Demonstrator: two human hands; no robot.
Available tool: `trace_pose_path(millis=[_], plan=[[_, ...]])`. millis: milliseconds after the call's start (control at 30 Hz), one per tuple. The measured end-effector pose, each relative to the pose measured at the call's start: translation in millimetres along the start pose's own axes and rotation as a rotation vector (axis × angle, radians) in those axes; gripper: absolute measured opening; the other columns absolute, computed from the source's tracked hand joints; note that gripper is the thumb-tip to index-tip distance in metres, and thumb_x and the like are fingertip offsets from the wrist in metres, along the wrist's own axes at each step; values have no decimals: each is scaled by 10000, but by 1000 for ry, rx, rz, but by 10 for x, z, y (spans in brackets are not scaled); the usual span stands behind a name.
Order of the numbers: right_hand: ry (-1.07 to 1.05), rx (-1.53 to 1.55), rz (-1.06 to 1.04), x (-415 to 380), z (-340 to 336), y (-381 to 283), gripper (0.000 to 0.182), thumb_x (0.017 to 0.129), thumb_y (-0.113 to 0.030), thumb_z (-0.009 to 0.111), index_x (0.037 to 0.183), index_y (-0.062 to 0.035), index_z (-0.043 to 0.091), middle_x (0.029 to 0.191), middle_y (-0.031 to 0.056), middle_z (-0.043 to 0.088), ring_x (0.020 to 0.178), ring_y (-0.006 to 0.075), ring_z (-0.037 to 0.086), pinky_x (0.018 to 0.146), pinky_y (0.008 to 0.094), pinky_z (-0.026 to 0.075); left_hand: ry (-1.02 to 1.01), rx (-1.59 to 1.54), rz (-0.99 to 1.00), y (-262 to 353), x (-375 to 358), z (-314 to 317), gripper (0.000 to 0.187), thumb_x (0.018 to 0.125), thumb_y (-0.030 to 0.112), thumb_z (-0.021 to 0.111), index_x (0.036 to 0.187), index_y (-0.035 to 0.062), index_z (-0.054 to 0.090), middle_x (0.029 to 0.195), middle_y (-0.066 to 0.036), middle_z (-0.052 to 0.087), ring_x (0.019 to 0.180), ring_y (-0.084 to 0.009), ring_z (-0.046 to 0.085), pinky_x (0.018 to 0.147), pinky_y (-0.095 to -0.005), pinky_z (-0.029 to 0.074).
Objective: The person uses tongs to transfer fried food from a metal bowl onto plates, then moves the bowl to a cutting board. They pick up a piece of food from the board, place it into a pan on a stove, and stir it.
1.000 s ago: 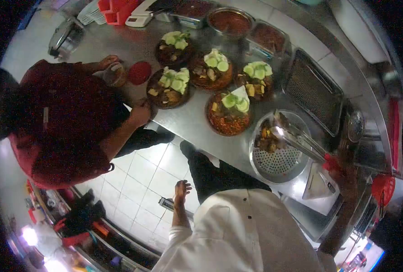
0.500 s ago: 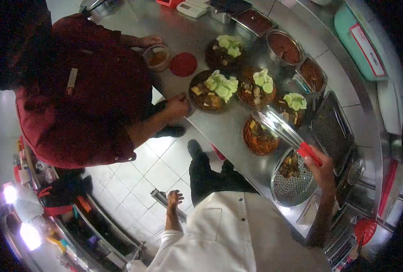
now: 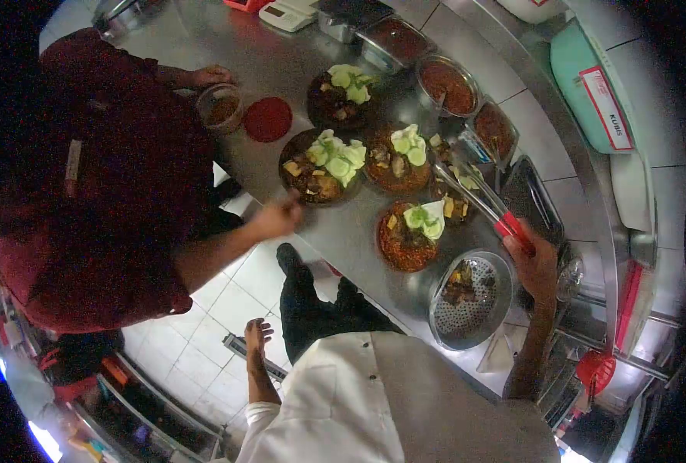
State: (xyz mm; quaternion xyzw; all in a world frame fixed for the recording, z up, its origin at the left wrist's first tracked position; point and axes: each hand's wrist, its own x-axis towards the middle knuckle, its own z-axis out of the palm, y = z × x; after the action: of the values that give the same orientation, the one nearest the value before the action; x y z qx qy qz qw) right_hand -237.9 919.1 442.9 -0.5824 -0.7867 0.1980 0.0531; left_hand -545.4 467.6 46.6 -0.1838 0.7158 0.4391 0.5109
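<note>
Gripping red-handled tongs (image 3: pixel 478 194) in right hand (image 3: pixel 536 266), left hand (image 3: pixel 256 337) hanging empty

The only writing I can make out sits in the upper right of the frame, on a white label with a red border (image 3: pixel 608 108) stuck to the pale green container (image 3: pixel 571 65) beside my counter. Near the label's lower end I read the word "KUBS" in dark capitals; a line of red script above it is too small and blurred for me to read. The white device (image 3: pixel 285 13) at the top edge has a small display, but no digits show clearly.
</note>
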Motion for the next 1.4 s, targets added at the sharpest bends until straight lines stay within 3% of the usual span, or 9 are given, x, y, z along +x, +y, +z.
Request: trace_pose_path(millis=[267,367,700,800,867,933,1000,1300,1400], plan=[[-186,232,-198,82,384,-766,402,808,-275,642,1137,-52,579,964,127,656,840,160,629,737,288,481,-27,16,72,-323,7,-3,339,890,319,415,1057,41,511,845,-122,611,659,-215,607,553,-329,468],[-144,17,-380,249,572,-785,432,795,-222,654,1157,-11,549,918,173,651,806,162,637,715,286,477,8,15,41,-416,7,2,336,891,311,407,1069,42,502,858,-129,612,659,-223,608,539,-333,467],[-378,11,-17,-313,-252,-174,409,798,-263,635,1134,-39,573,883,114,665,779,136,617,721,276,478,-2,-25,-98,-1157,75,-88,339,878,315,399,1078,56,489,881,-131,617,675,-241,616,549,-360,475],[-343,85,-93,-650,-282,179,403,790,-272,642,1120,-47,583,812,121,657,694,139,615,652,286,483,-20,-6,-105,-1087,-39,18,359,864,316,421,1092,48,492,906,-142,616,686,-251,614,570,-368,474],[-289,-216,-376,-761,-294,294,419,775,-276,656,1120,-47,584,777,121,650,654,157,617,614,295,483,-55,55,-73,-1069,48,126,375,869,337,419,1093,46,493,910,-142,617,692,-251,613,576,-366,473],[-278,-299,-395,-863,-299,323,428,760,-275,670,1113,-47,589,753,126,644,629,179,620,589,304,484,-85,69,-28,-939,41,256,376,879,343,410,1096,47,495,910,-137,618,695,-241,614,581,-357,471],[-310,-158,-168,-893,-292,239,428,744,-270,685,1100,-49,597,740,134,639,620,205,626,577,313,486,-111,62,32,-774,-43,389,370,885,337,408,1098,48,495,909,-134,619,697,-230,615,583,-349,468],[-195,-252,-338,-898,-46,178,457,703,-302,703,1078,-59,605,684,164,610,573,266,611,541,356,473,-54,62,43,-519,-166,514,332,848,321,494,1041,52,523,863,-114,624,686,-204,614,578,-322,458],[-268,-295,-209,-964,-280,112,452,713,-291,696,1093,-68,597,700,170,612,588,275,612,561,353,476,-68,51,29,-790,-110,327,347,842,320,473,1058,51,507,883,-132,619,696,-240,617,593,-354,467]])
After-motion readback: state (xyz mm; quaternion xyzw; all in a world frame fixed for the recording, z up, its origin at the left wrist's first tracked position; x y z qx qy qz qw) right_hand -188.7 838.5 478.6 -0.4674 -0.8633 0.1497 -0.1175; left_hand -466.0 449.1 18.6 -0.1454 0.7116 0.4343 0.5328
